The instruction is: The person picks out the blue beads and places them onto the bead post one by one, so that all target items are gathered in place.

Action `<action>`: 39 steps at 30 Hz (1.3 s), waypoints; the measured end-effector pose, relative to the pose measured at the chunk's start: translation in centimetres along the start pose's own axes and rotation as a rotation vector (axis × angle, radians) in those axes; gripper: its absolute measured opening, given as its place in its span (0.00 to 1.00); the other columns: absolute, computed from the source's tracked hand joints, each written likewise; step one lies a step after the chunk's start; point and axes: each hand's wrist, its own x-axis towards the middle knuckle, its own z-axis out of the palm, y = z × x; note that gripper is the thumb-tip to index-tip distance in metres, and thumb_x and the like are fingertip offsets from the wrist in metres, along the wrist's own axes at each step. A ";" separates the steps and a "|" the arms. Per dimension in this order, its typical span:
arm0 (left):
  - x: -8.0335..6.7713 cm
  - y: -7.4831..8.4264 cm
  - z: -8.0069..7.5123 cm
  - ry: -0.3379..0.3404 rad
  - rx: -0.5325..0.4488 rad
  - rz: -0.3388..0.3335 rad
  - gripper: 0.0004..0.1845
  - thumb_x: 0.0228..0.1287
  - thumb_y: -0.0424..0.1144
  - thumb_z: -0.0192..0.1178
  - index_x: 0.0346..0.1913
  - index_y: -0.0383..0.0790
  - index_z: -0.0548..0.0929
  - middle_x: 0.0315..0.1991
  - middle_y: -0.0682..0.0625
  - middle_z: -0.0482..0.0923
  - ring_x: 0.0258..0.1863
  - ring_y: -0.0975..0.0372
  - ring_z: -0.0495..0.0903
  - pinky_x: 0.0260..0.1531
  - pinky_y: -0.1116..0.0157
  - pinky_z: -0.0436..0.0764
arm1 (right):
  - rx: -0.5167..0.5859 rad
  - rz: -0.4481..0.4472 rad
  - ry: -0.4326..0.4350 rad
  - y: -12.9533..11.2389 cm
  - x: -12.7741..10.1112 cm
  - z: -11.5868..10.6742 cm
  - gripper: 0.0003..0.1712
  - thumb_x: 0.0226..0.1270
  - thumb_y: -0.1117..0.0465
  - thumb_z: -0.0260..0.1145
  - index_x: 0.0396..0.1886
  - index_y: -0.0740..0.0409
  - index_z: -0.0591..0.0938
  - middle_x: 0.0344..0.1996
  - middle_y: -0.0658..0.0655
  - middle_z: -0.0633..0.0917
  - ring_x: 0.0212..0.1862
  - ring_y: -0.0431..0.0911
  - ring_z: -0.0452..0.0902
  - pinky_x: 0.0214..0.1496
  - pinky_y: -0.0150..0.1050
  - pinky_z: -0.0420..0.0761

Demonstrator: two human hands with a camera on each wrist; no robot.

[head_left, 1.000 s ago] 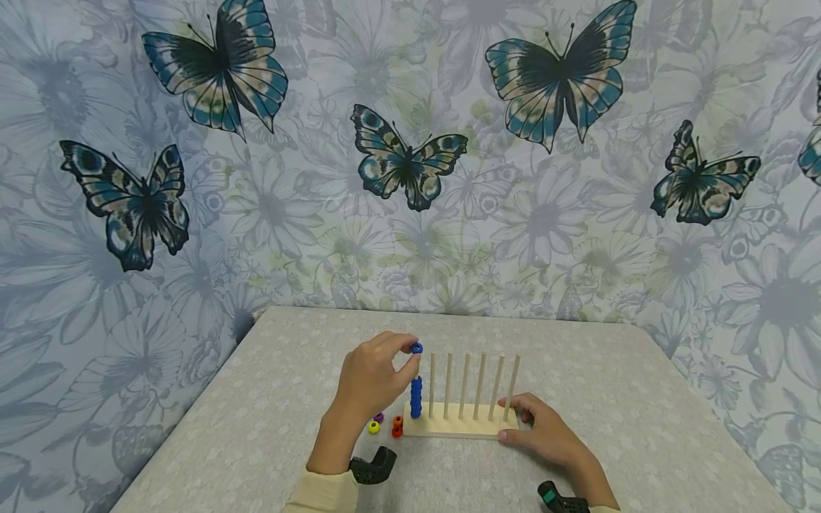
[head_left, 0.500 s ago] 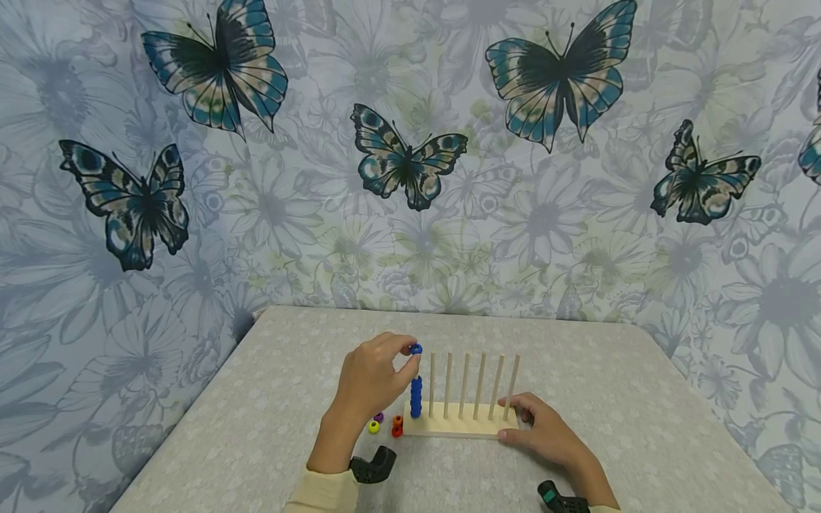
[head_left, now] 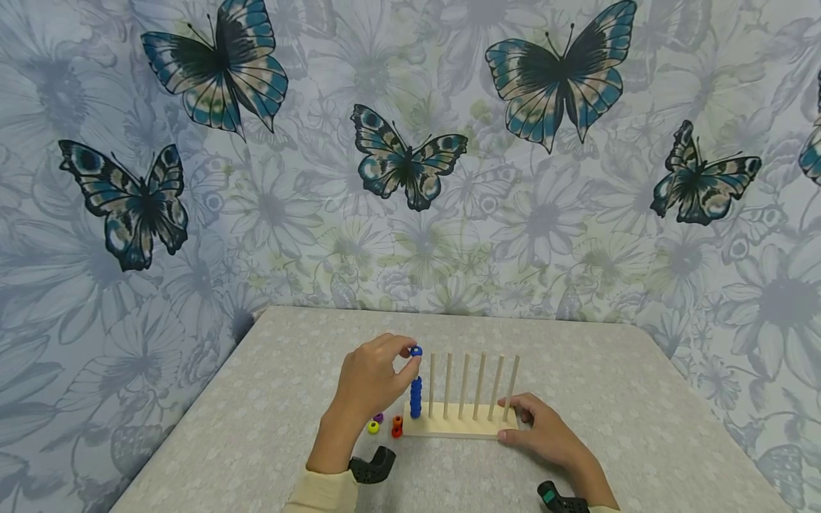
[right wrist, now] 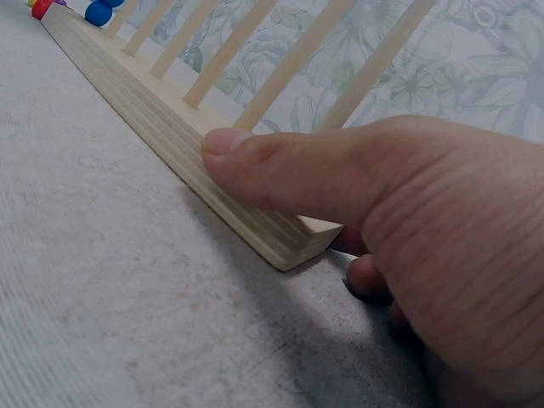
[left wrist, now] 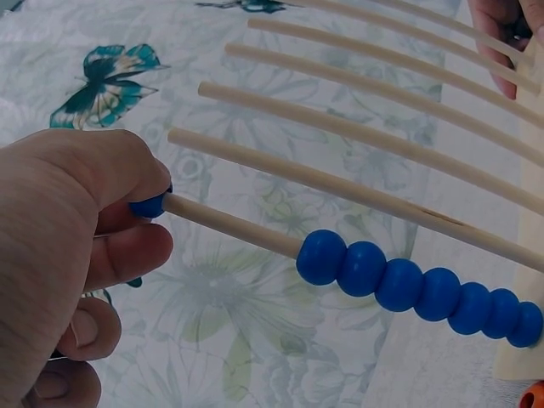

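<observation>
A wooden base (head_left: 458, 427) (right wrist: 170, 119) with several upright pegs stands on the table. Its leftmost peg (left wrist: 234, 228) carries a stack of several blue beads (head_left: 416, 397) (left wrist: 421, 290). My left hand (head_left: 372, 377) (left wrist: 64, 246) pinches one more blue bead (head_left: 416, 350) (left wrist: 149, 206) at the top of that peg, the peg's tip inside the bead. My right hand (head_left: 545, 431) (right wrist: 382, 212) grips the base's right end, thumb along the front face and fingers behind.
Loose beads lie left of the base: an orange one (head_left: 397, 425) (left wrist: 533, 396), a yellow one (head_left: 373, 427), a purple one (head_left: 378, 417). The other pegs (head_left: 471, 385) are bare. The grey patterned table (head_left: 641, 399) meets a butterfly wall (head_left: 410, 164) behind.
The left hand has lowered the blue bead slightly onto the top of the leftmost peg. The right hand has stayed on the base.
</observation>
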 end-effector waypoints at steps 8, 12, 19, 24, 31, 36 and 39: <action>-0.1 -0.1 -0.1 -0.005 0.007 0.005 0.10 0.59 0.44 0.71 0.42 0.47 0.89 0.31 0.57 0.87 0.20 0.69 0.78 0.17 0.77 0.69 | -0.001 0.012 0.008 -0.1 0.0 0.1 0.30 0.50 0.46 0.80 0.55 0.41 0.83 0.48 0.49 0.81 0.45 0.46 0.67 0.48 0.37 0.69; -0.1 -0.1 -0.2 -0.010 0.007 0.005 0.10 0.59 0.45 0.71 0.43 0.47 0.89 0.31 0.57 0.87 0.21 0.68 0.79 0.17 0.76 0.69 | -0.002 0.027 0.013 -0.2 0.0 0.1 0.30 0.49 0.46 0.81 0.54 0.40 0.83 0.49 0.49 0.81 0.46 0.45 0.68 0.49 0.37 0.70; -0.1 -0.2 -0.2 -0.010 -0.003 0.009 0.11 0.60 0.46 0.71 0.43 0.47 0.89 0.33 0.56 0.87 0.22 0.68 0.80 0.18 0.76 0.70 | -0.002 0.008 0.007 -0.3 -0.1 0.1 0.30 0.50 0.47 0.80 0.55 0.42 0.83 0.48 0.50 0.81 0.45 0.46 0.67 0.48 0.36 0.69; -0.1 -0.3 -0.2 -0.002 0.008 0.013 0.10 0.61 0.47 0.70 0.43 0.49 0.89 0.33 0.57 0.87 0.23 0.68 0.81 0.19 0.75 0.72 | 0.002 0.007 0.002 -0.2 -0.1 0.0 0.30 0.51 0.46 0.80 0.56 0.42 0.83 0.46 0.50 0.80 0.45 0.46 0.66 0.46 0.35 0.69; -0.1 -0.1 -0.5 0.053 -0.009 0.023 0.06 0.60 0.42 0.70 0.39 0.49 0.90 0.31 0.58 0.86 0.22 0.68 0.81 0.19 0.76 0.72 | 0.012 0.004 -0.004 -0.2 -0.1 0.0 0.30 0.51 0.47 0.80 0.56 0.42 0.83 0.46 0.50 0.80 0.45 0.46 0.66 0.46 0.35 0.68; 0.0 -0.1 -0.6 0.140 -0.033 0.049 0.02 0.58 0.39 0.71 0.34 0.50 0.88 0.28 0.59 0.84 0.22 0.70 0.80 0.18 0.75 0.73 | 0.013 -0.006 0.002 -0.2 -0.2 0.0 0.29 0.51 0.47 0.80 0.55 0.42 0.83 0.45 0.51 0.79 0.44 0.46 0.66 0.45 0.35 0.68; 0.0 -0.3 -0.6 0.158 -0.041 0.040 0.02 0.58 0.38 0.70 0.33 0.50 0.88 0.27 0.58 0.84 0.21 0.70 0.79 0.18 0.75 0.73 | 0.001 -0.022 0.004 -0.1 -0.3 0.0 0.27 0.55 0.45 0.77 0.55 0.41 0.83 0.45 0.50 0.79 0.43 0.45 0.66 0.44 0.34 0.68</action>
